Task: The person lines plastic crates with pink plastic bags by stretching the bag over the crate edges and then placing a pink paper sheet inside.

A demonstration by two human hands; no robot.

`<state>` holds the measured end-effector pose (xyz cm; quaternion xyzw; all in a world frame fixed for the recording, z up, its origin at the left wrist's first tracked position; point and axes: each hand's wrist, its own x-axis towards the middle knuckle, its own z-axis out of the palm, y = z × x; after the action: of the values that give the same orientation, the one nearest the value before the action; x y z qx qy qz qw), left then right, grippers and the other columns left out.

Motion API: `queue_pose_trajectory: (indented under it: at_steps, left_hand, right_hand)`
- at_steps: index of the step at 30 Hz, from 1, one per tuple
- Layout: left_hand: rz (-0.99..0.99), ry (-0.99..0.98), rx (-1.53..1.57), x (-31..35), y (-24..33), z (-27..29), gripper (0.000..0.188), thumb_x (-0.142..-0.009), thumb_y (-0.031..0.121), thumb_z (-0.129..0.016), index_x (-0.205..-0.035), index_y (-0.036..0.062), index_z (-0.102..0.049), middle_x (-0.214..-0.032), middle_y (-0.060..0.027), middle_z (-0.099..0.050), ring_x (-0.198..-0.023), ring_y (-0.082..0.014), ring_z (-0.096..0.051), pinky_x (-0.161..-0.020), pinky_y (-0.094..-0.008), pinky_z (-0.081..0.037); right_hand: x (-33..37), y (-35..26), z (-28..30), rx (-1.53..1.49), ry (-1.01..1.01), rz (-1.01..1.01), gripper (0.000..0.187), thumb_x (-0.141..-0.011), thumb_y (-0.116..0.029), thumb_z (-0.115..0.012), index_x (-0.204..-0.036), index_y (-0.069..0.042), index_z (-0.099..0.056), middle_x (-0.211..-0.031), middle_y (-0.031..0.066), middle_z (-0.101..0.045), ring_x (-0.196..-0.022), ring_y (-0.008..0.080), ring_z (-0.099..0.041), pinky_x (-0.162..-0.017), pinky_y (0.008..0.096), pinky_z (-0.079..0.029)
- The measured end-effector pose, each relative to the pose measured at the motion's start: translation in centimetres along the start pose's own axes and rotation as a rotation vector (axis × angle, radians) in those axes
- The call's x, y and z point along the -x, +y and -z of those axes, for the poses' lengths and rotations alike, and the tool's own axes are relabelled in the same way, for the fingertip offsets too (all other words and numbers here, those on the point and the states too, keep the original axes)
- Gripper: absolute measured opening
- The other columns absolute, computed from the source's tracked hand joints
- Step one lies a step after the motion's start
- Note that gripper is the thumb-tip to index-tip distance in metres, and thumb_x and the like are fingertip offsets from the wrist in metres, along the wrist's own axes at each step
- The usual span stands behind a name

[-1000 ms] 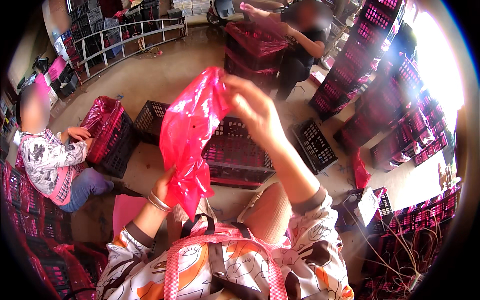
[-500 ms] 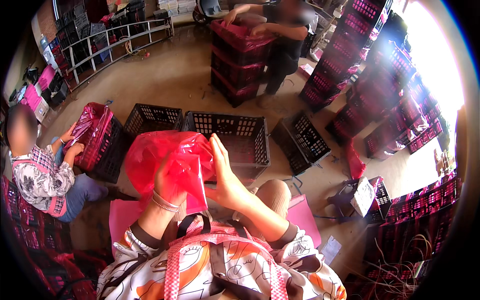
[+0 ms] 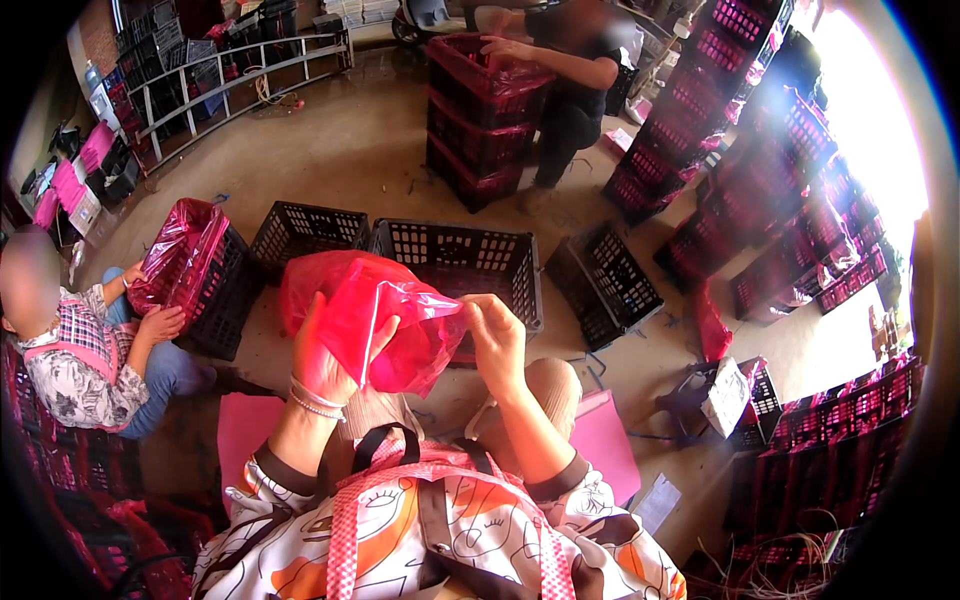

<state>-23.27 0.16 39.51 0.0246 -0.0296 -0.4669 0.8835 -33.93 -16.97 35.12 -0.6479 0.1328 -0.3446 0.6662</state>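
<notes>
A shiny red plastic bag point(image 3: 345, 290) hangs in front of me, its film puffed out and loosely folded. My left hand point(image 3: 330, 358) holds its near left side, thumb raised along the film and the fingers partly hidden by it. At the bag's right edge, my right hand point(image 3: 498, 335) pinches the film between thumb and fingertips. Just beyond the bag stands a black slatted plastic crate point(image 3: 515, 290), partly covered by the bag in my view.
More black crates stand at left point(image 3: 310, 232) and right point(image 3: 605, 280). A co-worker point(image 3: 85, 350) at left handles a crate lined with red film point(image 3: 185, 255). Another person point(image 3: 575, 90) leans on stacked lined crates point(image 3: 475, 125). Tall crate stacks point(image 3: 690, 100) line the right.
My right hand has gone from flat and upright beside the bag to pinching its right edge. The bag's mouth has spread rightward. The left co-worker's hand has shifted on the lined crate.
</notes>
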Motion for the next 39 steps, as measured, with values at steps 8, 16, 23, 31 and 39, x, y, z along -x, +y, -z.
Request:
queue_pose_trajectory:
  at_steps: [8, 16, 23, 31, 39]
  left_hand:
    - [-0.018, -0.111, -0.054, -1.7, 1.1, 0.6, 0.054, -0.087, 0.034, -0.049, -0.127, 0.0005, -0.035, -0.128, -0.0180, -0.043, -0.117, -0.0363, -0.042, -0.099, -0.0502, -0.034]
    - [0.038, -0.072, -0.698, -0.9, -1.4, 1.9, 0.066, -0.072, 0.023, -0.068, -0.128, 0.0062, -0.036, -0.120, -0.0102, -0.048, -0.111, -0.0226, -0.047, -0.097, -0.0379, -0.035]
    - [-0.317, 0.150, -1.403, -0.6, -3.7, 4.0, 0.014, -0.082, 0.010, -0.062, -0.090, -0.0010, -0.060, -0.085, -0.0036, -0.063, -0.079, -0.0104, -0.059, -0.074, -0.0222, -0.047]
    - [-0.249, 0.146, -1.283, -1.4, -3.0, 4.0, 0.015, -0.083, 0.011, -0.061, -0.092, -0.0004, -0.059, -0.084, -0.0040, -0.062, -0.081, -0.0103, -0.058, -0.075, -0.0239, -0.047]
    - [-0.256, 0.165, -1.230, -1.0, -3.0, 5.1, 0.008, -0.085, 0.009, -0.058, -0.088, 0.0021, -0.056, -0.082, 0.0003, -0.058, -0.074, -0.0061, -0.054, -0.069, -0.0191, -0.044]
  right_hand:
    - [1.2, 0.1, -0.8, -0.336, -0.317, -0.295, 0.011, -0.081, -0.010, -0.063, -0.079, -0.005, -0.053, -0.077, 0.0009, -0.057, -0.068, 0.0073, -0.052, -0.062, 0.0208, -0.042]
    - [0.7, -1.5, -2.0, -0.511, -0.138, -0.499, 0.008, -0.082, -0.008, -0.062, -0.078, -0.005, -0.055, -0.071, -0.0013, -0.057, -0.063, 0.0043, -0.052, -0.059, 0.0176, -0.041]
    - [1.3, 0.3, -2.7, -0.568, -0.126, -0.512, 0.011, -0.083, -0.015, -0.061, -0.077, -0.007, -0.057, -0.069, -0.0049, -0.054, -0.063, 0.0024, -0.045, -0.061, 0.0173, -0.036]
    - [1.4, 1.4, -2.6, -0.517, -0.176, -0.481, 0.010, -0.081, -0.012, -0.062, -0.076, -0.007, -0.056, -0.069, -0.0047, -0.054, -0.063, 0.0042, -0.045, -0.061, 0.0193, -0.035]
    - [1.5, 1.3, -1.6, -0.724, -0.173, -0.532, 0.009, -0.087, -0.014, -0.054, -0.081, -0.007, -0.057, -0.078, -0.0024, -0.057, -0.073, 0.0066, -0.051, -0.070, 0.0219, -0.041]
